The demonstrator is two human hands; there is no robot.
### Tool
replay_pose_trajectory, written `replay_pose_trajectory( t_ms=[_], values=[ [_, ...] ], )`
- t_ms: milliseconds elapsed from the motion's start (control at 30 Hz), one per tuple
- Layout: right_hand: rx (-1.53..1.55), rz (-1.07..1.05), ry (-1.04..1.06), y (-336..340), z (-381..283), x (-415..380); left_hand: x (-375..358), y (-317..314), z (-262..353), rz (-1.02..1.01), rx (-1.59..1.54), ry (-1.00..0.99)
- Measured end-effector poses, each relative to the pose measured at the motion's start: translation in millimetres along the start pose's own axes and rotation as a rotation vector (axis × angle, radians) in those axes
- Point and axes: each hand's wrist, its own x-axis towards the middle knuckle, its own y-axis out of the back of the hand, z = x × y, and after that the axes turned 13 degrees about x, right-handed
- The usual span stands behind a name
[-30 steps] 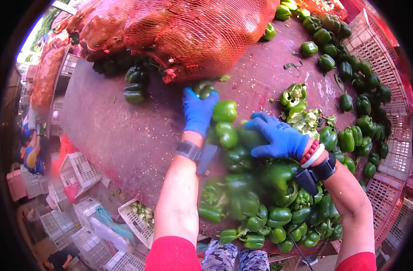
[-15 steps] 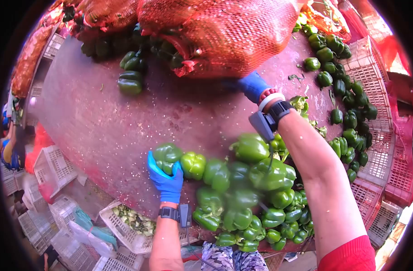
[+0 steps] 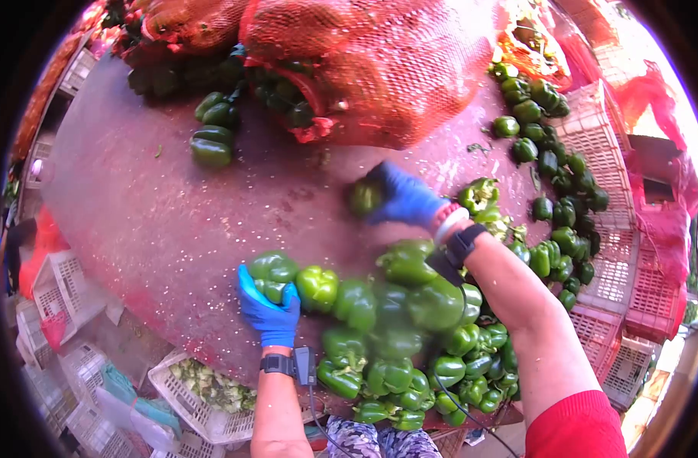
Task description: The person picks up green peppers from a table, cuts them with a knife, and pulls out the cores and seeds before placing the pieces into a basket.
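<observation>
My left hand (image 3: 271, 311), in a blue glove, curls its thumb and fingers around a green bell pepper (image 3: 274, 267) on the table. Touching or very near that one is a lighter green pepper (image 3: 317, 288), at the left end of a heap of bell peppers (image 3: 433, 305). My right hand (image 3: 406, 197), also gloved in blue and smeared by motion, grips another green bell pepper (image 3: 365, 198) above the middle of the table. The fingers' far side is hidden. Beyond it bulges a red mesh sack (image 3: 379, 69), with peppers showing at its mouth.
Two or so loose peppers (image 3: 211, 146) lie by the sack on the reddish table (image 3: 135, 206). A long row of peppers (image 3: 562, 183) lines the right edge, beside plastic crates (image 3: 604, 153). A crate of scraps (image 3: 204, 393) stands below the table's near left edge.
My right hand has come out from beside the sack toward me and left, now with a pepper in it. My left hand keeps its hold. The whole view has shifted slightly.
</observation>
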Motion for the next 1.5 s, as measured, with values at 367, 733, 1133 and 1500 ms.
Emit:
replay_pose_trajectory(
  t_ms=[367, 733, 1133, 1500],
  values=[
    [-0.133, 0.305, -0.176, 87.2, -6.7, -126.8, -1.0, -0.5, 2.7, 0.057, -0.016, -0.066],
    [-0.229, -0.06, 0.171, -47.4, -42.9, -13.4, 1.2, -10.7, -10.5, 0.119, -0.019, -0.109],
    [-0.049, 0.005, -0.252, 130.1, -3.6, -268.0, 0.4, -6.3, -2.8, 0.097, -0.012, -0.112],
    [0.039, 0.305, -0.274, 93.8, 85.8, -146.6, 5.2, -12.8, -16.8, 0.131, 0.004, -0.128]
  ],
)
